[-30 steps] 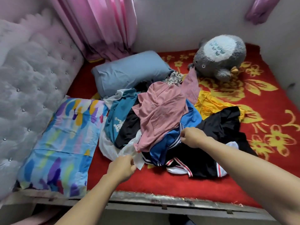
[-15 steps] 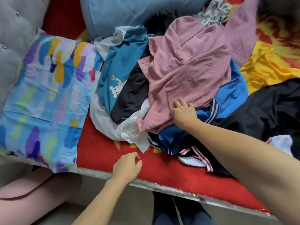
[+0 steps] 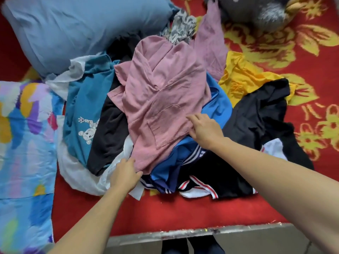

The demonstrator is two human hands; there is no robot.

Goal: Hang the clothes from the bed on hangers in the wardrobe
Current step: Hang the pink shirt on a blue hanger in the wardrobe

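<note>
Red flowered bedspread (image 3: pixel 183 213), clothes heap (image 3: pixel 82 99) mid-bed. Pink shirt (image 3: pixel 165 99) on top, so likely the first pick. Right hand (image 3: pixel 205 130) lies flat on its edge, fingers straight. Left hand (image 3: pixel 125 174) at the hem, can't tell if it's pinching. Count: one pink shirt, two pillows (blue pillow (image 3: pixel 73 30), multicoloured pillow (image 3: pixel 23 143)), one plush toy (image 3: pixel 256 11).

Head cam, worn on my head, pitched forward and steeply down over the bed (image 3: pixel 183 213). Close range: the clothes pile (image 3: pixel 165 107) fills centre frame. My forearms enter from the bottom edge, left hand (image 3: pixel 124 174) and right hand (image 3: pixel 203 130) mid-frame. Wide-angle: blue pillow (image 3: pixel 73 30) top left, plush toy (image 3: pixel 256 13) cropped by the top edge, bed rail (image 3: pixel 183 233) near the bottom.
</note>
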